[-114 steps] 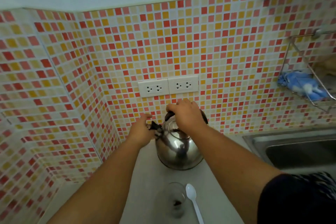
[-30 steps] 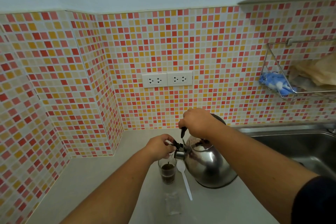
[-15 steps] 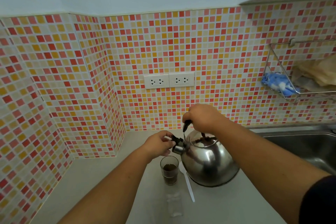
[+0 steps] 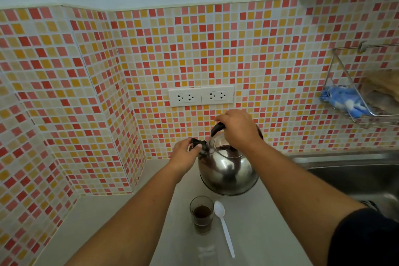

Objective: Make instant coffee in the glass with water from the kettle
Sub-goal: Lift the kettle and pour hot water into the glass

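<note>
A shiny steel kettle [image 4: 227, 174] stands upright on the pale counter [image 4: 121, 218], near the tiled back wall. My right hand [image 4: 237, 129] grips its black handle from above. My left hand [image 4: 185, 154] pinches the black cap on the kettle's spout. In front of the kettle stands a small clear glass [image 4: 201, 214] holding dark brown coffee liquid. A white plastic spoon [image 4: 224, 225] lies just right of the glass, handle towards me.
A steel sink [image 4: 354, 177] lies to the right of the kettle. A wire rack [image 4: 354, 93] on the right wall holds a blue cloth. Two white sockets [image 4: 200, 95] sit on the wall above the kettle. A small clear wrapper [image 4: 206, 254] lies in front of the glass.
The kettle has gone from tilted over the glass back towards the wall and now stands upright. Both hands went with it. The glass now holds dark liquid.
</note>
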